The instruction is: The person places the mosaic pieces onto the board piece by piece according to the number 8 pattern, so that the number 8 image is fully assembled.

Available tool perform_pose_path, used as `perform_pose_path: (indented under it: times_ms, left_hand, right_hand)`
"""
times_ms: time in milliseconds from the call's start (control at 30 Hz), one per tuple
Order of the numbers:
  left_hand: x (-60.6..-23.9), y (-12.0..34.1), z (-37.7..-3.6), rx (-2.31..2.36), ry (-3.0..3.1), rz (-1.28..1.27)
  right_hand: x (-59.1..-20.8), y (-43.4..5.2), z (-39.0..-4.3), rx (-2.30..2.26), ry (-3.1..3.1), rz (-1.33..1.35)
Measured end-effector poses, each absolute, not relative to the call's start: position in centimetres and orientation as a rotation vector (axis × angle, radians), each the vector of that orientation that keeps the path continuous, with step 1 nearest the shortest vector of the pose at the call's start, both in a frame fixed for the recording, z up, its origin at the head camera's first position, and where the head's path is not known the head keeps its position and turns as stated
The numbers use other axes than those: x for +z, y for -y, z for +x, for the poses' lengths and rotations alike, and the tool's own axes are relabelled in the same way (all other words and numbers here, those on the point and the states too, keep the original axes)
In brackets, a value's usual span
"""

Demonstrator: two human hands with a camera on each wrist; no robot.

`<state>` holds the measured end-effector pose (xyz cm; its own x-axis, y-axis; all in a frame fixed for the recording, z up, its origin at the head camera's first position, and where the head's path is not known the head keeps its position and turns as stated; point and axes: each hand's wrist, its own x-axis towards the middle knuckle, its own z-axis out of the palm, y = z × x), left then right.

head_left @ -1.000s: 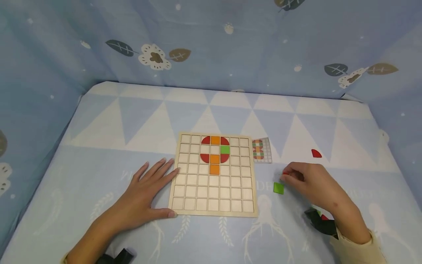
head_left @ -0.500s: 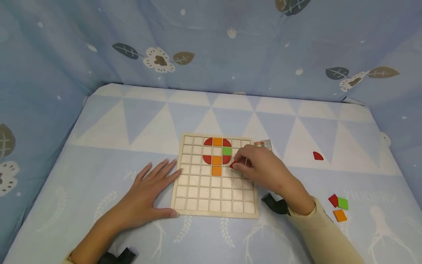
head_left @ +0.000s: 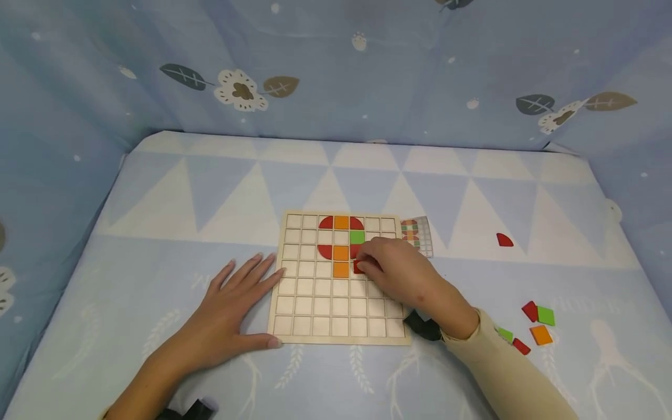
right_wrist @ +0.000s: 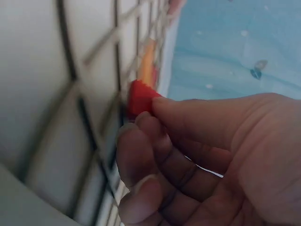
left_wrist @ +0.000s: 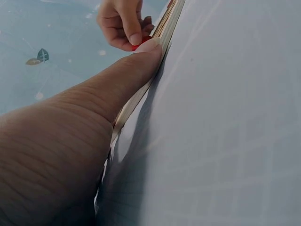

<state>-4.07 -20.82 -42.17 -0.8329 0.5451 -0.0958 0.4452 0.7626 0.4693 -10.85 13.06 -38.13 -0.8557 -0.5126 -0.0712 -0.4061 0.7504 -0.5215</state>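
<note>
A small pattern card (head_left: 417,235) lies just beside the grid, a lone red quarter-round piece (head_left: 504,240) well apart.

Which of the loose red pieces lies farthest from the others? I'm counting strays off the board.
The red quarter-round piece lying alone on the cloth, right of the pattern card; the other loose pieces cluster near the right sleeve.

My head camera looks down from above at the wooden board (head_left: 338,279); both wrist cameras sit very close to it.
</note>
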Motion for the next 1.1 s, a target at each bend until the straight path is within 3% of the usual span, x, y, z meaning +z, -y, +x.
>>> perform_pose_path:
  times_ms: [1100]
  left_hand:
    - [-42.11,20.86,-4.03,0.648,-2.744,0.798]
  right_hand:
    - [-38.37,-12.66,-10.55,-0.725,-2.713,-0.652]
